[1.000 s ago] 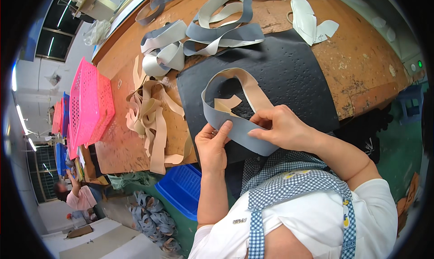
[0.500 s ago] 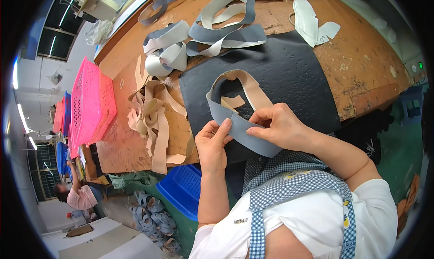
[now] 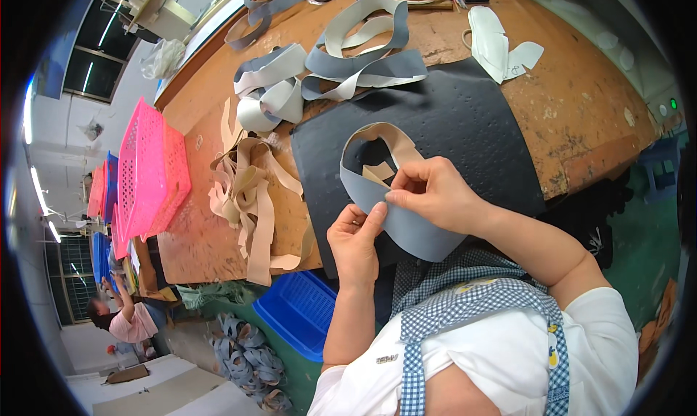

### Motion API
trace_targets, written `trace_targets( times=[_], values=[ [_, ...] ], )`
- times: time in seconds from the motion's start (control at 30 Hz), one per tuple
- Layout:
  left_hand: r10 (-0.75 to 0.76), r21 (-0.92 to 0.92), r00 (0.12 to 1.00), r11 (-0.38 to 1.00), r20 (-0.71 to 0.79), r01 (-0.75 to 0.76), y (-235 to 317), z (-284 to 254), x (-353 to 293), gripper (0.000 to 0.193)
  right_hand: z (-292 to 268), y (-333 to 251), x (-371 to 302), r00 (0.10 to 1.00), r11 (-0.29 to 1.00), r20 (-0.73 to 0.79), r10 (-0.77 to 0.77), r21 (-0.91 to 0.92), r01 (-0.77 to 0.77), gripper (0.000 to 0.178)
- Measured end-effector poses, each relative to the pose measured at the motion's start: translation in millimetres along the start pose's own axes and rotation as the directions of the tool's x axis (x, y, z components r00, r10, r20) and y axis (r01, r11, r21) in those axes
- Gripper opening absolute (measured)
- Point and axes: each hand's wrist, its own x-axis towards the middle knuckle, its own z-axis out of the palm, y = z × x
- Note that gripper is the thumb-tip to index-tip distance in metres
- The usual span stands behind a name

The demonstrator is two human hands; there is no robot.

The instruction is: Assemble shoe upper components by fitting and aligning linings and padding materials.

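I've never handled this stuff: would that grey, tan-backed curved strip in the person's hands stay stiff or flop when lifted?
Probably floppy: the grey strip with tan backing bends into a loop between the left hand and right hand. Likely light, since fingertips alone pinch it. Unlikely to roll; similar strips lie limp in heaps on the wooden table.
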Motion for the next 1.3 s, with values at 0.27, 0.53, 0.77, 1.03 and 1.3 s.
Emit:
trace_targets(
  times=[0.27, 0.53, 0.77, 1.03, 1.3],
  values=[
    [-0.071, -0.115, 0.996, 0.991, -0.045, 0.066, 4.6, -13.8, 7.0, 0.009, 5.2, -7.2, -11.4, 1.0, 0.999, 0.01, -0.013, -0.038, 0.013, 0.013],
    [-0.009, -0.066, 0.998, 0.998, -0.058, 0.005, 3.4, -8.2, 1.6, 0.009, 7.0, -3.7, -5.3, 0.999, 0.996, 0.036, 0.034, -0.081, -0.031, 0.015],
    [-0.007, -0.069, 0.999, 0.998, -0.052, 0.004, 3.8, -6.5, 0.9, 0.01, 7.1, 0.7, -5.5, 0.999, 1.0, 0.033, 0.017, 0.002, -0.017, 0.017],
    [0.166, 0.07, 0.984, 0.984, -0.064, -0.161, 13.6, 3.5, 1.0, 0.012, -1.7, -9.8, -6.9, 0.989, 0.994, 0.133, 0.066, -0.091, -0.054, 0.018],
    [0.863, 0.701, 0.467, 0.212, 0.193, -0.681, 111.7, 26.2, 1.8, 0.023, -37.9, -25.3, -36.3, 0.818, 0.837, -0.249, -0.518, -0.344, 0.426, 0.015]
  ],
)
